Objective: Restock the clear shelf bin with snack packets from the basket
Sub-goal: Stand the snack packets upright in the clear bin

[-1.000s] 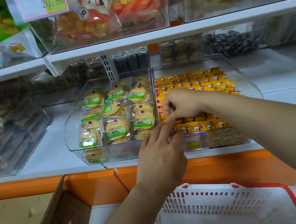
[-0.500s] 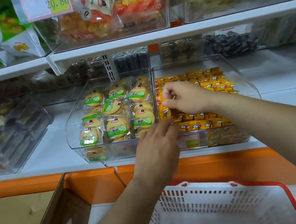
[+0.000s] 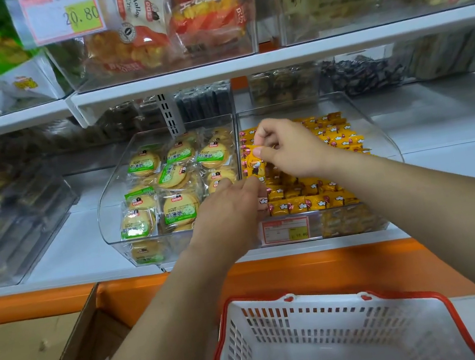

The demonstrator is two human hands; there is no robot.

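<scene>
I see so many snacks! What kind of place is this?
Most likely a shop's snack aisle. Price tags hang on clear bins full of wrapped snacks. The bins sit on white shelves, and a shopping basket waits below.

White shelf board (image 3: 460, 163) runs right of my fingers (image 3: 266, 131) and under them. Upper shelf (image 3: 273, 57) overhead, white too, carrying clear tubs of bagged goods. Price label (image 3: 64, 16) up left. Dark packs (image 3: 362, 73) at back, beyond fingers. Orange trim (image 3: 337, 269) below. Cardboard box (image 3: 33, 352) low left. Light flat, even.
</scene>
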